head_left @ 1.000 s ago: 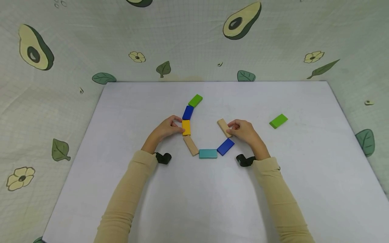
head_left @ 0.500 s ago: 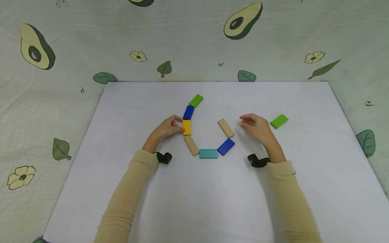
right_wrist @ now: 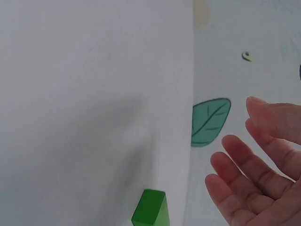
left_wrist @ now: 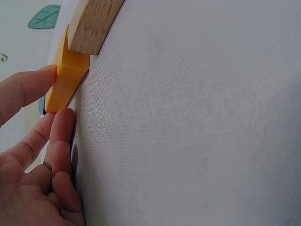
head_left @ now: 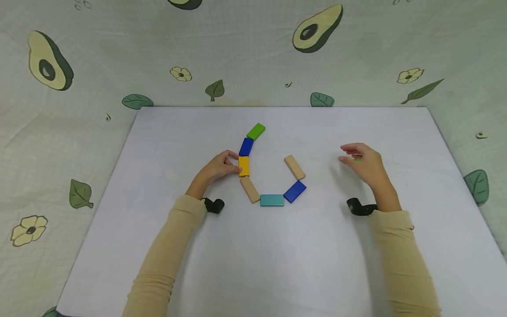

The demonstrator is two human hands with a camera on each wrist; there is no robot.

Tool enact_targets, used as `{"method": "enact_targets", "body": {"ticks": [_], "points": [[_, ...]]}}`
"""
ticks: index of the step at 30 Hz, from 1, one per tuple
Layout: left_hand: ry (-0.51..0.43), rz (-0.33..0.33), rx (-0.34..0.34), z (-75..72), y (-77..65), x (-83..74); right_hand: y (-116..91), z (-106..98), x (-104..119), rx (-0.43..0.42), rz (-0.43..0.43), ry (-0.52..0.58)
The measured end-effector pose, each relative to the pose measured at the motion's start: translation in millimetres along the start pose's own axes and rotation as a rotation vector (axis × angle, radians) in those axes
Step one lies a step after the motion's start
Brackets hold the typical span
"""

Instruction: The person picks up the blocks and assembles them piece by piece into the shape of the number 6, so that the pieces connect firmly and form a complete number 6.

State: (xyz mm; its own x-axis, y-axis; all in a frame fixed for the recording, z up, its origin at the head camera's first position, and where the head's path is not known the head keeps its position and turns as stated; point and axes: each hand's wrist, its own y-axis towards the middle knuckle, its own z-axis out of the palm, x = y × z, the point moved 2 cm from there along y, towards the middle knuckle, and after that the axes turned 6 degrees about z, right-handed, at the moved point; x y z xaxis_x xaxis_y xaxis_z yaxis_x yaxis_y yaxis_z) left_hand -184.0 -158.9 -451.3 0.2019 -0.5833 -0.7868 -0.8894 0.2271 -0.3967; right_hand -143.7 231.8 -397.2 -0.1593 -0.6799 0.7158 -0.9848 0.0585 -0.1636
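While the left hand (head_left: 218, 169) pinches the yellow block (head_left: 244, 165), the right hand (head_left: 366, 165), the nearer one, hangs empty, thumb and fingers apart, over the green block (right_wrist: 150, 207) at right, which peeks through beneath, its long axis too covered to call.

— What sort of place is this?
— Hard to say: a white worktop (head_left: 273, 255) with pale cloth (head_left: 245, 44) around it, printed with avocados (head_left: 317, 28), flowers (head_left: 29, 230) and leaves (head_left: 80, 193). Home or studio, I can't tell.
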Motion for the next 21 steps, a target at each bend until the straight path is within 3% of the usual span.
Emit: {"method": "enact_targets", "body": {"ticks": [7, 21], "points": [[0.005, -0.005, 0.004, -0.4, -0.3, -0.6, 2, -12, -20, 0.028, 0.053, -0.023], [0.006, 0.006, 0.012, -0.2, -1.8, -1.9, 10, -28, -50, 0.047, 0.065, -0.038]]}}
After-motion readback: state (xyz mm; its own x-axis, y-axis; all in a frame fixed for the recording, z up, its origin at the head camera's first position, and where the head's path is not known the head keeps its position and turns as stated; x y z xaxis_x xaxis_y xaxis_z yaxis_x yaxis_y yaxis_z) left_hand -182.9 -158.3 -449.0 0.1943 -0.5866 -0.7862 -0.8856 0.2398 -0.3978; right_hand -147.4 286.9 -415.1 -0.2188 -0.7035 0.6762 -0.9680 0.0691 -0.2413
